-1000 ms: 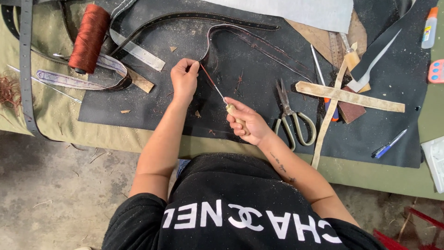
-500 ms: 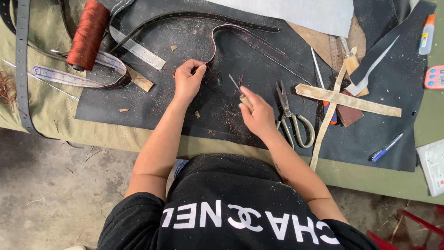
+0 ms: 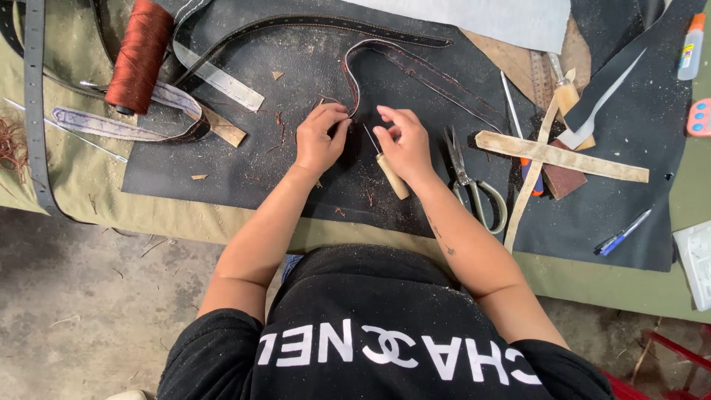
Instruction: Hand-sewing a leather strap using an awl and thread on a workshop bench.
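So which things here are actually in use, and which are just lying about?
In use:
left hand
right hand
dark stitched leather strap
wooden-handled awl

Lying about:
rust-brown thread spool
steel scissors
blue pen
white glue bottle

Left hand point(image 3: 320, 139) and right hand point(image 3: 404, 144) pinched, nearly touching.

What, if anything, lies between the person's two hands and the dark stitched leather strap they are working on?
Nothing visible does. The left hand pinches the looped end of the dark stitched leather strap directly, and the right hand, holding a wooden-handled awl, sits right beside it on the black mat.
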